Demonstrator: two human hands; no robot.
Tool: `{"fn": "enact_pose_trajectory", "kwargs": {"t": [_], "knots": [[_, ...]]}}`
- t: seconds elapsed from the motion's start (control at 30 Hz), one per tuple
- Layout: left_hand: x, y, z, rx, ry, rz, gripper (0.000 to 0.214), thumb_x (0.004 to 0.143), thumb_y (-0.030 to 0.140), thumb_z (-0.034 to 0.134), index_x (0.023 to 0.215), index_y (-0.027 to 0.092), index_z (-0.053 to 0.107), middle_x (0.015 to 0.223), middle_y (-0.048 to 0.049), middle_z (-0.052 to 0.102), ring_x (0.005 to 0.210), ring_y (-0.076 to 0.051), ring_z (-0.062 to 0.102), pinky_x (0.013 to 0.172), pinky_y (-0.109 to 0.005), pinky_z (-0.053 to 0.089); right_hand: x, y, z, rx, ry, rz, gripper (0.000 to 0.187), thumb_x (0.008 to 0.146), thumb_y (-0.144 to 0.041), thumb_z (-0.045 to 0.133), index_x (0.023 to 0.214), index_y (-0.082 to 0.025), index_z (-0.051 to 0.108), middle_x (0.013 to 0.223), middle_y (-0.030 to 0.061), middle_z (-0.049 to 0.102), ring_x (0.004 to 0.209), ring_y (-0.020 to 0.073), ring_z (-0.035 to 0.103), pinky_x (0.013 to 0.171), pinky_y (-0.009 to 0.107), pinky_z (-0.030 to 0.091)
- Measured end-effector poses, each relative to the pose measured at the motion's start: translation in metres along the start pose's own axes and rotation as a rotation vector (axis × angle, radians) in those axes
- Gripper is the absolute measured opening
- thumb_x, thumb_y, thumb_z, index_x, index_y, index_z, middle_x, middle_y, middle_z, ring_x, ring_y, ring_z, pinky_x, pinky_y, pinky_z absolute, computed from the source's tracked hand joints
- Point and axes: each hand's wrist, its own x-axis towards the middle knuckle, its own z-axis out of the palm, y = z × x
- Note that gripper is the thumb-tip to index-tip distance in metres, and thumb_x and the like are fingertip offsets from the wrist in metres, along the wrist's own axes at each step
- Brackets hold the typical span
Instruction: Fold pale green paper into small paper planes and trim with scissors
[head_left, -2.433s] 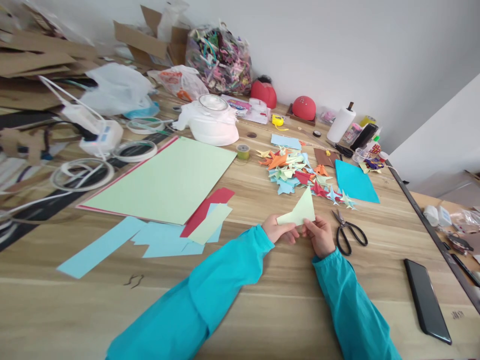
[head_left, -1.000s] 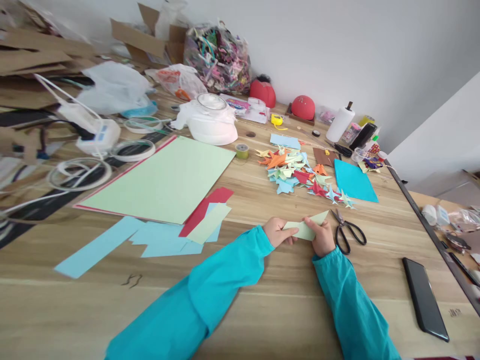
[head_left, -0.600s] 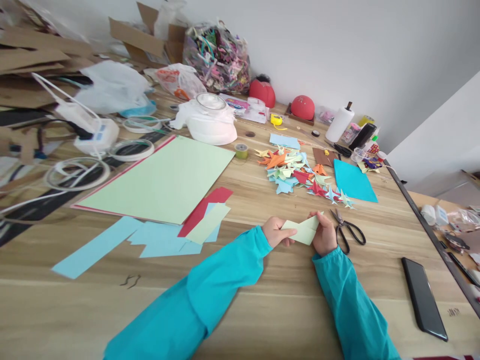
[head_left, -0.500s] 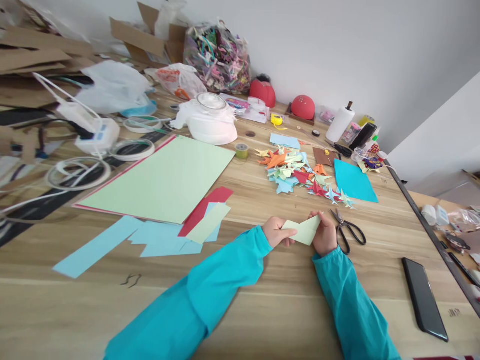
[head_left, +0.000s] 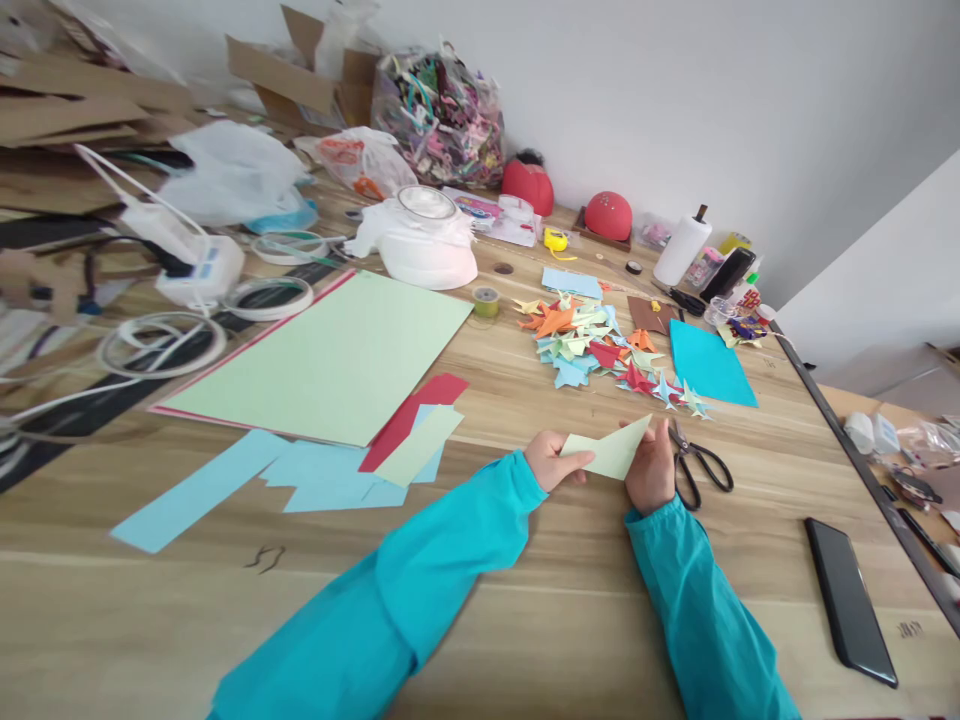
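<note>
A folded piece of pale green paper point(head_left: 611, 452) with a notch in its top edge is held above the table between my hands. My left hand point(head_left: 553, 462) pinches its left end, thumb on top and fingers beneath. At the other end, my right hand point(head_left: 651, 470) is closed about the paper's edge, its fingers pointing up behind the pointed corner and partly hidden. Black-handled scissors point(head_left: 701, 465) lie just right of my right hand. Beyond both hands is a pile of folded paper figures point(head_left: 574, 340) in several colours.
Large pale green sheets point(head_left: 322, 360) lie to the left, with blue paper strips point(head_left: 199, 490) and a red strip point(head_left: 412, 420) nearby. A phone point(head_left: 850, 600) is at right. A turquoise sheet point(head_left: 711, 362), a green tape roll point(head_left: 486, 302) and white cables point(head_left: 161, 345) are farther back.
The fingers of my right hand have shifted on the paper, and its right corner now stands out more in front of them. My left hand keeps its pinch.
</note>
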Motion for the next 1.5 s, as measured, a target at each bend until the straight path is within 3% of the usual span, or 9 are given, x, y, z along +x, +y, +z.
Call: {"fn": "enact_pose_trajectory", "kwargs": {"t": [0.13,0.3,0.43,0.53,0.67,1.0,1.13,1.33,1.5], "knots": [[0.0,0.005,0.001,-0.027,0.025,0.022,0.027,0.052,0.032,0.074,0.068,0.011,0.069,0.056,-0.0036,0.066,0.044,-0.014,0.057,0.043,-0.025,0.047,-0.002,0.003,0.0,-0.109,-0.045,-0.068,0.025,0.054,-0.038,0.077,0.064,-0.018,0.066,0.054,-0.0001,0.062,0.057,0.017,0.059,0.055,0.029,0.047],[0.007,0.004,-0.005,-0.187,0.182,-0.001,0.033,0.044,0.033,0.08,0.066,0.011,0.069,0.061,-0.0054,0.068,0.053,-0.018,0.061,0.045,-0.027,0.049,0.0,0.009,-0.004,-0.237,-0.081,-0.129,0.017,0.054,-0.026,0.078,0.062,-0.018,0.066,0.056,-0.0018,0.062,0.054,0.0128,0.055,0.051,0.025,0.043],[0.01,0.004,-0.01,-0.316,0.229,-0.014,0.039,0.037,0.035,0.082,0.066,0.011,0.068,0.061,-0.0047,0.068,0.056,-0.019,0.062,0.049,-0.029,0.049,-0.001,0.011,-0.004,-0.464,-0.148,-0.206,0.015,0.057,-0.027,0.076,0.065,-0.017,0.069,0.057,-0.0007,0.062,0.052,0.0116,0.051,0.049,0.024,0.04],[0.008,0.006,-0.009,-0.182,0.193,0.035,0.035,0.036,0.031,0.083,0.059,0.011,0.067,0.059,-0.0039,0.067,0.057,-0.018,0.061,0.055,-0.03,0.05,-0.006,0.007,0.001,-0.576,-0.2,-0.247,0.013,0.061,-0.029,0.073,0.061,-0.017,0.069,0.054,-0.0008,0.06,0.052,0.0118,0.049,0.05,0.025,0.039],[0.004,0.007,-0.003,-0.007,0.222,0.148,0.027,0.046,0.031,0.079,0.06,0.011,0.067,0.059,-0.0037,0.066,0.057,-0.017,0.06,0.056,-0.027,0.048,-0.012,0.002,0.008,-0.647,-0.278,-0.259,0.017,0.065,-0.029,0.07,0.054,-0.017,0.066,0.053,-0.0015,0.058,0.052,0.011,0.047,0.051,0.024,0.037],[0.005,0.006,-0.001,-0.042,0.272,0.17,0.027,0.051,0.033,0.077,0.064,0.012,0.067,0.064,-0.0037,0.067,0.063,-0.018,0.061,0.061,-0.028,0.049,-0.013,0.006,0.009,-0.713,-0.247,-0.275,0.018,0.062,-0.031,0.073,0.052,-0.017,0.065,0.049,-0.0026,0.056,0.048,0.0097,0.043,0.047,0.023,0.033],[0.008,0.003,-0.002,-0.123,0.309,0.123,0.031,0.05,0.037,0.078,0.06,0.011,0.066,0.06,-0.004,0.066,0.058,-0.016,0.06,0.054,-0.027,0.048,-0.013,0.007,0.009,-0.729,-0.227,-0.29,0.029,0.071,-0.038,0.065,0.05,-0.018,0.065,0.048,-0.0005,0.058,0.049,0.012,0.048,0.049,0.025,0.037],[0.013,0.003,-0.007,-0.366,0.379,-0.01,0.036,0.043,0.038,0.081,0.061,0.01,0.068,0.057,-0.0055,0.066,0.053,-0.018,0.06,0.053,-0.03,0.049,-0.012,0.007,0.008,-0.709,-0.242,-0.253,0.028,0.072,-0.041,0.064,0.056,-0.019,0.07,0.05,0.0006,0.061,0.05,0.0137,0.051,0.051,0.026,0.04],[0.013,0.011,-0.012,-0.465,0.434,0.004,0.034,0.043,0.039,0.08,0.057,0.011,0.065,0.055,-0.0038,0.065,0.053,-0.017,0.06,0.054,-0.029,0.048,-0.011,0.006,0.007,-0.679,-0.209,-0.252,0.03,0.072,-0.04,0.063,0.05,-0.02,0.068,0.048,-0.0002,0.06,0.049,0.0132,0.05,0.05,0.026,0.039]]}}
